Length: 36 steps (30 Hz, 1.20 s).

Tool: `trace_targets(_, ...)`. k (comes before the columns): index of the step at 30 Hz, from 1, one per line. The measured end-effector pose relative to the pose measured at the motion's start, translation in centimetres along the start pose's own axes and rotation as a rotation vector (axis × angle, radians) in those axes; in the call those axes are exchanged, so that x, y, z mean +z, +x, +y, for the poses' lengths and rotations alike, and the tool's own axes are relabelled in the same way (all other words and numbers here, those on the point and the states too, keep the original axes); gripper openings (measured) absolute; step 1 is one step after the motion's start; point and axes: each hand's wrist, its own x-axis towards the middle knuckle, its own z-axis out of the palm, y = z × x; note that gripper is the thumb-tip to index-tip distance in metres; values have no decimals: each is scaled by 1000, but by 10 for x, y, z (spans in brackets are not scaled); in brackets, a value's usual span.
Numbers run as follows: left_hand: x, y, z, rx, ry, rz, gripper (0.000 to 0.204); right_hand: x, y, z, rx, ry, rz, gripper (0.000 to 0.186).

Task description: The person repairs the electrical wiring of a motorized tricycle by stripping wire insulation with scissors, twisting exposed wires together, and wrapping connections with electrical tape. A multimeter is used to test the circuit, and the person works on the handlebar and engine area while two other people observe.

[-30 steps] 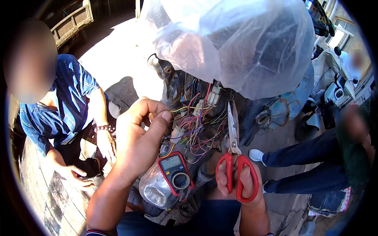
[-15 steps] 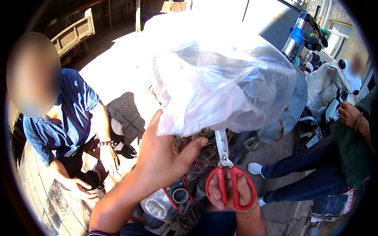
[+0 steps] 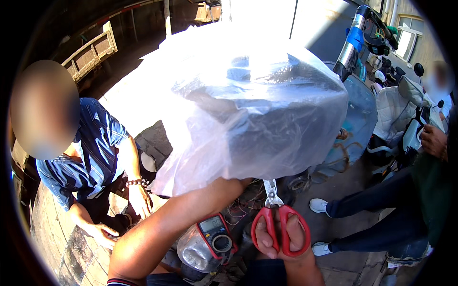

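My right hand holds red-handled scissors, its fingers through both loops. The blades point away from me, and their tips pass under the near edge of a large, translucent plastic bag. My left forearm reaches up to that same edge. Most of my left hand is hidden beneath the bag, so its fingers do not show. A dark, boxy shape shows dimly through the plastic. Below the bag lies a tangle of thin wires. Close to my lap, a red and black multimeter rests against a silvery, rounded object.
At the left a person in a blue plaid shirt sits with lowered hands. Another person in dark trousers stands at the right. Behind the bag are a bluish tank-like body and a metal tube with blue tape. A scooter stands farther right.
My left hand has gone forward under the bag, which now spreads lower and to the left over it. The scissors stay in my right hand. My view has shifted slightly.
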Motion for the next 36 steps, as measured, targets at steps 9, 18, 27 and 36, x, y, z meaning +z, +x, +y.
trace_targets(9, 12, -14, -11, -61, 68, -32, 21, 3, -1, -3, 5, -158, 70, 79)
trace_targets(18, 19, -21, -19, -119, -56, -60, 13, 1, 4, -4, -32, -195, 42, 83)
trace_targets(27, -11, -19, -3, -135, -150, -59, 24, -6, -22, 8, -35, -150, 84, 74)
trace_targets(36, -17, -34, -12, -281, -559, 137, 45, -3, -34, 7, 62, -422, 201, 21)
